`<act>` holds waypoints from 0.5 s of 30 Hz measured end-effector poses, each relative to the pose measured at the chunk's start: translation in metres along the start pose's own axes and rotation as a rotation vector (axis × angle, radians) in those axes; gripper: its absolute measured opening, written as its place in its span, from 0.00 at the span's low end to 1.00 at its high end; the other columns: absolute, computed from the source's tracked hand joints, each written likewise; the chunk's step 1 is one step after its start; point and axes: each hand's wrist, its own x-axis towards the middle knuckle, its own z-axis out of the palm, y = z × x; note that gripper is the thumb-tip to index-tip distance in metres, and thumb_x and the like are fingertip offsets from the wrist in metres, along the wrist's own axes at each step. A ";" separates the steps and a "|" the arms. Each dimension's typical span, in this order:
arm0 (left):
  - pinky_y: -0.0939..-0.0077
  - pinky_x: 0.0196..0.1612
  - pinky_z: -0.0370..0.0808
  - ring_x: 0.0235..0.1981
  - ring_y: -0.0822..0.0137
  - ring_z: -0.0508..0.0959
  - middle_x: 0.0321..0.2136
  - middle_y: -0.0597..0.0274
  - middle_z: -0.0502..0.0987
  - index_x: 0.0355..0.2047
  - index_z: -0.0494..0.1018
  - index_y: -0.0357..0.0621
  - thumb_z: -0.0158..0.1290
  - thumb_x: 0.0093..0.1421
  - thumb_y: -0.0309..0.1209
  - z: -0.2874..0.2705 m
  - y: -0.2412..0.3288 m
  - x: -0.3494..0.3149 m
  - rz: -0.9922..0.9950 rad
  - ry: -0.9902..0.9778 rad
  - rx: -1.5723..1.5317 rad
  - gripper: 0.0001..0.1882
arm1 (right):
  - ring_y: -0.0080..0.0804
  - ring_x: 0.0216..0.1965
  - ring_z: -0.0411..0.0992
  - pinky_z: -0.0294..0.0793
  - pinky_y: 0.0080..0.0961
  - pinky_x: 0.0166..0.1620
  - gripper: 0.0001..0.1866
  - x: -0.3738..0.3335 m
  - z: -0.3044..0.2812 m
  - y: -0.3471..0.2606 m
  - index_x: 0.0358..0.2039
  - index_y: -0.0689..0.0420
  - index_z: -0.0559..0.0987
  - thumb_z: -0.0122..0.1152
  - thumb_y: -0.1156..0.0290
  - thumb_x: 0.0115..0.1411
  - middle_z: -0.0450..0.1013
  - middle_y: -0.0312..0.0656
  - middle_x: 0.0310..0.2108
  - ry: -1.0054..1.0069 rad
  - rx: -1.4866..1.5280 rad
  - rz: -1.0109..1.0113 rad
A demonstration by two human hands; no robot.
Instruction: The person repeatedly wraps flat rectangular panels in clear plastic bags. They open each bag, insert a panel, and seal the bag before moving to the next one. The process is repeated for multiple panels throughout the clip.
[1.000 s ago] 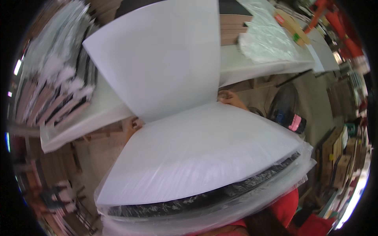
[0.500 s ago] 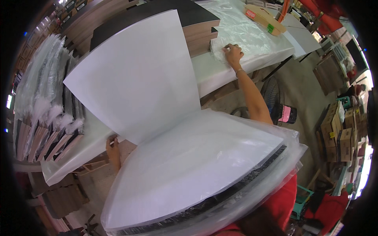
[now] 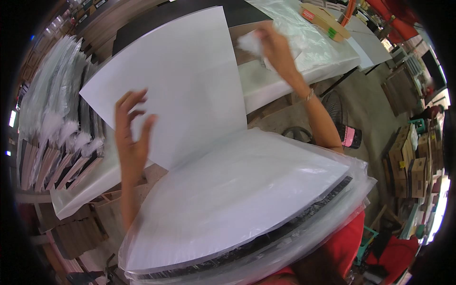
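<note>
A large white panel [image 3: 190,90] stretches away from me across the table edge. Its near part lies inside a clear plastic bag [image 3: 223,199] against my body, where a dark edge shows through the film. My left hand [image 3: 133,128] is raised over the panel's left side, fingers curved and apart, holding nothing. At the far right of the panel, my right hand [image 3: 275,47] is lifted above the table and slightly blurred. Its fingers are closed on crumpled clear plastic film [image 3: 251,43] from the layer on the table.
Plastic-wrapped panels [image 3: 52,109] stand packed at the left. Behind the white panel lies a stack of dark-topped boards [image 3: 247,14]. More clear film [image 3: 318,47] and an open carton [image 3: 325,21] are on the white-covered table. Cardboard boxes [image 3: 403,161] stand at the right.
My left hand has come up from the table's edge beside the panel and opened over it. My right hand has risen toward the left, lifting a bunch of the film.
</note>
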 end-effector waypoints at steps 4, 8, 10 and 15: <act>0.67 0.51 0.67 0.51 0.62 0.68 0.55 0.54 0.65 0.60 0.56 0.40 0.66 0.48 0.35 0.045 0.019 0.003 -0.051 -0.384 -0.109 0.43 | 0.38 0.35 0.73 0.72 0.27 0.40 0.13 -0.005 0.004 -0.154 0.41 0.58 0.71 0.55 0.83 0.54 0.73 0.42 0.34 -0.508 0.490 -0.075; 0.73 0.46 0.69 0.39 0.62 0.74 0.42 0.57 0.75 0.51 0.67 0.36 0.67 0.46 0.35 0.050 0.013 -0.015 -0.322 -0.561 -0.255 0.33 | 0.29 0.33 0.71 0.70 0.22 0.37 0.06 0.010 -0.034 -0.173 0.37 0.60 0.73 0.53 0.77 0.59 0.71 0.38 0.31 -0.389 0.458 -0.107; 0.73 0.41 0.70 0.34 0.63 0.75 0.34 0.57 0.76 0.41 0.72 0.34 0.64 0.48 0.32 0.032 -0.004 -0.013 -0.443 -0.532 -0.026 0.22 | 0.21 0.35 0.68 0.68 0.19 0.39 0.07 0.018 -0.057 -0.137 0.37 0.61 0.74 0.51 0.71 0.62 0.70 0.34 0.31 -0.159 0.252 0.285; 0.74 0.36 0.69 0.31 0.66 0.74 0.27 0.57 0.74 0.29 0.75 0.31 0.59 0.53 0.29 -0.007 -0.039 0.001 -0.248 -0.327 0.186 0.11 | 0.43 0.39 0.72 0.69 0.28 0.44 0.14 0.017 -0.085 -0.045 0.44 0.57 0.74 0.60 0.71 0.56 0.74 0.44 0.42 0.010 -0.693 0.052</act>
